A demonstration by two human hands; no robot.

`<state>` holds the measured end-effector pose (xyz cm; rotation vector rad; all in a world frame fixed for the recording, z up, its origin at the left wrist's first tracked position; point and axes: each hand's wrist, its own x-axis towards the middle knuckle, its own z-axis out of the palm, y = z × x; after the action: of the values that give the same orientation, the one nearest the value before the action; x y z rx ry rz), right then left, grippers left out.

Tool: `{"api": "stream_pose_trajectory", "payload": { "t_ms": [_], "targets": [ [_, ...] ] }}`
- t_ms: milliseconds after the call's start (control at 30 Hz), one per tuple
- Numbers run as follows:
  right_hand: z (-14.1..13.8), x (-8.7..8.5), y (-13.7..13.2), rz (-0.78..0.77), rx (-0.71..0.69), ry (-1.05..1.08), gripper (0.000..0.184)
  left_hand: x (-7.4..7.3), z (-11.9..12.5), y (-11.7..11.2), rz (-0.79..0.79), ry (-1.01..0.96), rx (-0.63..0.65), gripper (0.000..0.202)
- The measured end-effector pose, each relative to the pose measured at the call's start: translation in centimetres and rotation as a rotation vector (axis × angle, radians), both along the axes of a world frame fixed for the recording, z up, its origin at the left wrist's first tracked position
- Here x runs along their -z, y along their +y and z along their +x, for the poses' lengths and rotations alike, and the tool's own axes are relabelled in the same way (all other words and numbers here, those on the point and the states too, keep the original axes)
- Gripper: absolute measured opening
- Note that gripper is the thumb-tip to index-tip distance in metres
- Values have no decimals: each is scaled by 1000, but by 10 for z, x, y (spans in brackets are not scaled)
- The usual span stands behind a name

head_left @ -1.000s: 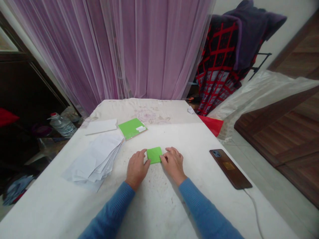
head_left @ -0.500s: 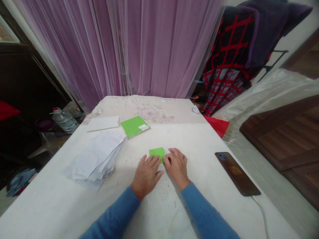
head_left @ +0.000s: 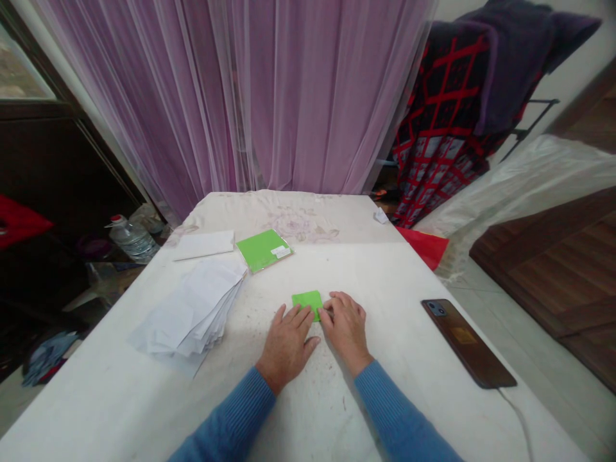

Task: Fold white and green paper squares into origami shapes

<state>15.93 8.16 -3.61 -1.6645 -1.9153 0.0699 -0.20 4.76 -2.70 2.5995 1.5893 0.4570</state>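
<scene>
A small folded piece of green paper [head_left: 308,299] lies flat on the white-covered table between my hands. My left hand [head_left: 287,343] rests flat, its fingertips pressing on the paper's near left part and its thumb stretched out to the right. At the paper's right edge, my right hand [head_left: 345,327] has its fingers bent, with thumb and index finger closed on the edge. My fingers cover the near edge and the lower right corner of the paper.
Left of my hands lies a fanned stack of white paper sheets [head_left: 192,314]. Behind it are a white pad [head_left: 205,245] and a clear packet of green paper [head_left: 262,249]. A brown phone [head_left: 466,343] with a cable lies near the table's right edge.
The whole view has shifted slightly, so everything on the table appears a little lower and to the right. Both hands stay at the green paper with nearly the same pose.
</scene>
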Motion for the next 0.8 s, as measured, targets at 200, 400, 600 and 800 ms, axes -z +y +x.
{"api": "stream_pose_trajectory", "payload": {
  "t_ms": [200,400,600,800],
  "targets": [
    [3,-3,-13,-44,-221,-174,36,2,-3,1,16,23,27,50],
    [17,-3,-30,-117,-258,-319,46,9,-9,0,56,55,71,60],
    [24,-6,-34,-138,-217,-338,48,3,-34,0,54,136,167,68],
    [20,-7,-34,-112,-222,-332,48,-6,-47,-3,42,174,171,66]
  ]
}}
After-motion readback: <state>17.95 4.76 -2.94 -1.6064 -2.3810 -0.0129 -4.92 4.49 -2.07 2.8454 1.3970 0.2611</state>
